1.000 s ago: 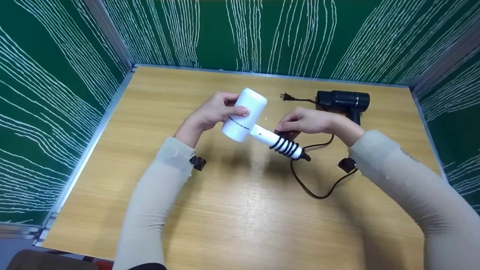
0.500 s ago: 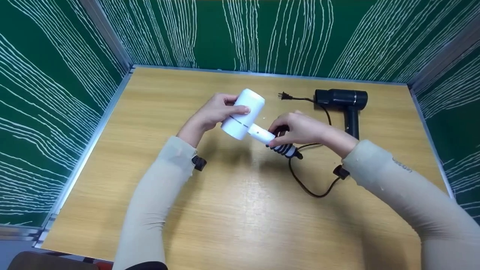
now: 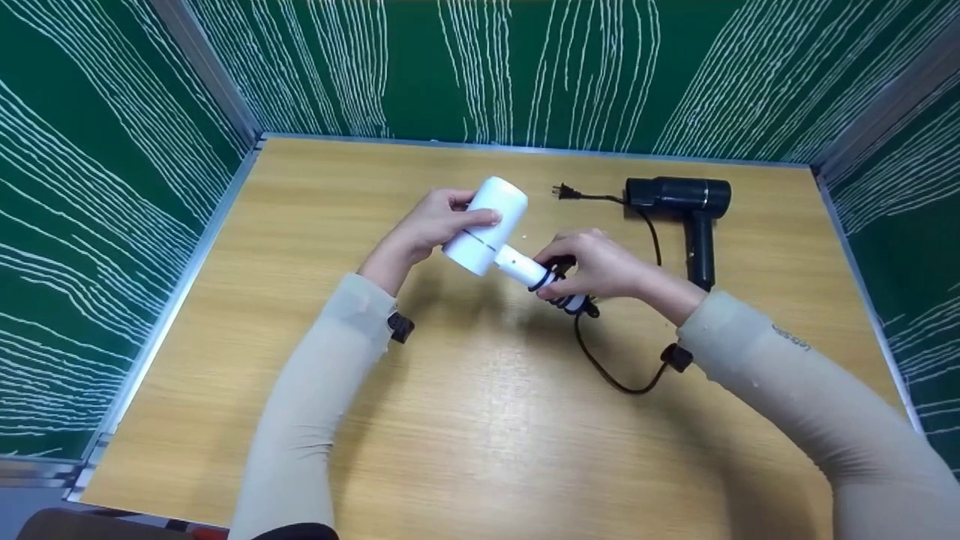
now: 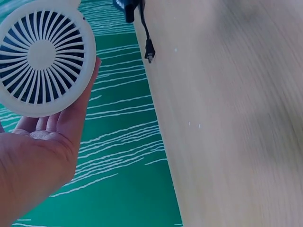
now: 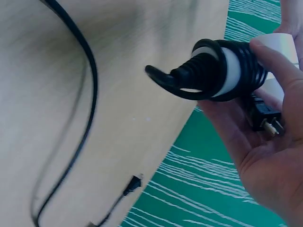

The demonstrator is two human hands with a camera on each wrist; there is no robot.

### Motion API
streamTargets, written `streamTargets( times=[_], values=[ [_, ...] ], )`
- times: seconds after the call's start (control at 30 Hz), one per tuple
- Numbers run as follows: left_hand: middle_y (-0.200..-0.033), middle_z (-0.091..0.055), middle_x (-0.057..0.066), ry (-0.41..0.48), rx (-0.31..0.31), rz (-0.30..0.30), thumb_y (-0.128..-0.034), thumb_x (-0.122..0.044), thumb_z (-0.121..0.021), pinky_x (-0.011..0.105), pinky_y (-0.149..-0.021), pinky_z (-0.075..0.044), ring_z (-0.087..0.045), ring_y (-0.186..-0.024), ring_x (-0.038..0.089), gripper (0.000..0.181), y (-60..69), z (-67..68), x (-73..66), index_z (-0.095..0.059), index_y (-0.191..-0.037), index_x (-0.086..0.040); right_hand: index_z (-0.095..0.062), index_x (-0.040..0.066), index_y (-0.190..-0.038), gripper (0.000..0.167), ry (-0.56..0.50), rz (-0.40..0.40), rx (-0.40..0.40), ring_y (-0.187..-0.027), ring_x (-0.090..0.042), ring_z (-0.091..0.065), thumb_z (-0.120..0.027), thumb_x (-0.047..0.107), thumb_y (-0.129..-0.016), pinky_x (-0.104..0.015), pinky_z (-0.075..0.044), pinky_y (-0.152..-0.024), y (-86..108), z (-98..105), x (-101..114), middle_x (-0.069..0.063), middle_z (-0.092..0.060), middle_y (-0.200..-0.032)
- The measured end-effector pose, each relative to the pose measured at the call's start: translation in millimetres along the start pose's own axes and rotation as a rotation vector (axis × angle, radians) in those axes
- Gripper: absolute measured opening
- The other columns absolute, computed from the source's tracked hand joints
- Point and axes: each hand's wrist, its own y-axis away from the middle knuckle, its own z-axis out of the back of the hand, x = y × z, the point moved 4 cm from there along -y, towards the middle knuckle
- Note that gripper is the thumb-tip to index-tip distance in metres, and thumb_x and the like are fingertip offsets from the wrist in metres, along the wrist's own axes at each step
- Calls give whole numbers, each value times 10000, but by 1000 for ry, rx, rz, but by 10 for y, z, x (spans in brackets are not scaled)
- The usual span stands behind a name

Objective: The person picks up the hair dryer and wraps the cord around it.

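Note:
A white hair dryer (image 3: 504, 206) is held above the table, its handle slanting down to the right. My left hand (image 3: 429, 225) grips its barrel, thumb across the front; the left wrist view shows its round slotted grille (image 4: 41, 54) beside the palm. My right hand (image 3: 600, 262) pinches the black cord (image 3: 559, 301) coiled several times round the handle. In the right wrist view the coils (image 5: 236, 64) circle the handle's end, and a two-pin plug (image 5: 265, 118) lies against the fingers of my right hand (image 5: 270, 161).
A black hair dryer (image 3: 679, 196) lies at the back right of the wooden table (image 3: 450, 420). Its plug (image 3: 568, 192) points left, and a loop of dark cord (image 3: 600, 367) curves below my right hand. Green walls (image 3: 420, 75) with white lines stand behind and at both sides.
My right hand has moved from beside the handle onto it and now holds the coiled cord there. The coils sit closer together. My left hand keeps its grip on the barrel.

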Motion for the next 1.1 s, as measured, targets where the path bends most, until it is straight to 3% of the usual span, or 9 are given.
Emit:
streamTargets(
  times=[0.23, 0.37, 0.53, 0.67, 0.8, 0.97, 1.1],
  values=[
    [-1430, -632, 58, 9, -78, 61, -976, -579, -723, 382, -989, -570, -630, -1232, 245, 732, -21, 12, -12, -544, -1577, -200, -790, 76, -1230, 403, -270, -34, -39, -1011, -226, -721, -903, 255, -886, -388, -585, -909, -17, -98, -194, -93, -776, -1143],
    [-1529, -577, 45, 51, -152, 48, -983, -583, -712, 401, -1030, -571, -579, -1345, 219, 788, 0, 77, 2, -466, -1625, -200, -740, 30, -1298, 445, -469, -150, -76, -998, -229, -735, -872, 216, -916, -331, -630, -838, -48, -131, -359, -150, -768, -1169],
    [-1549, -556, 42, 45, -217, 19, -961, -578, -746, 397, -1066, -555, -551, -1398, 209, 841, 80, 156, 111, -420, -1647, -218, -667, -19, -1369, 512, -677, -292, -142, -1014, -231, -746, -840, 216, -949, -353, -646, -837, -207, -156, -545, -208, -728, -1221],
    [-1597, -521, 38, -59, -222, -3, -931, -608, -767, 398, -1133, -505, -511, -1460, 231, 876, 173, 173, 255, -423, -1647, -240, -659, -39, -1367, 495, -753, -335, -184, -1009, -241, -749, -818, 209, -970, -359, -649, -829, -409, -214, -622, -222, -718, -1228],
    [-1642, -486, 44, -180, -200, -38, -925, -598, -781, 439, -1194, -442, -466, -1509, 261, 880, 260, 160, 392, -430, -1643, -229, -685, -9, -1353, 497, -743, -382, -221, -1008, -242, -731, -825, 269, -966, -363, -641, -841, -619, -320, -666, -201, -720, -1227],
    [-1690, -408, 101, -404, -214, -43, -915, -597, -790, 536, -1235, -365, -404, -1540, 323, 897, 374, 162, 587, -427, -1648, -230, -694, 51, -1364, 553, -708, -474, -288, -1078, -261, -691, -830, 390, -949, -403, -587, -951, -928, -487, -685, -176, -702, -1283],
    [-1699, -381, 137, -567, -236, -63, -936, -552, -786, 593, -1244, -328, -365, -1557, 370, 874, 443, 163, 704, -427, -1648, -197, -701, 97, -1363, 556, -721, -536, -327, -1064, -268, -706, -825, 437, -940, -386, -603, -899, -1093, -578, -707, -147, -701, -1277]
  ],
)
